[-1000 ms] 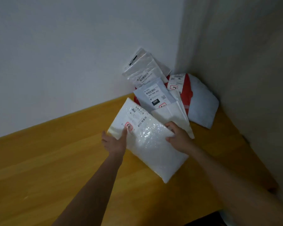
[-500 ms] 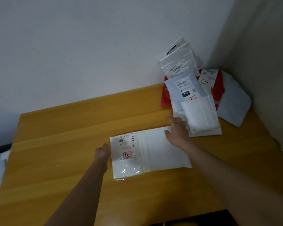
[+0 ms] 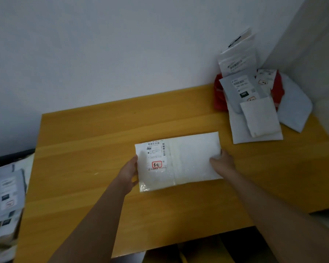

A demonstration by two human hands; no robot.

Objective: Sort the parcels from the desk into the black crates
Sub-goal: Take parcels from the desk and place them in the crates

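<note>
A white bubble-mailer parcel [image 3: 186,160] with a shipping label and a red stamp lies over the middle of the wooden desk [image 3: 84,149]. My left hand [image 3: 128,173] grips its left edge, fingers under it. My right hand [image 3: 221,164] holds its right edge, thumb on top. More parcels [image 3: 254,103], white, grey and red, are piled in the desk's far right corner against the walls. At the far left, beside the desk, a black crate [image 3: 11,155] holds several grey and white parcels [image 3: 6,190].
White walls meet in a corner behind the pile. The desk's front edge runs across the bottom of the view, with dark space and something yellow [image 3: 182,253] below it.
Both hands drew the white parcel away from the corner pile toward the desk's middle and turned it level. The view has swung left, bringing the crate with parcels into sight.
</note>
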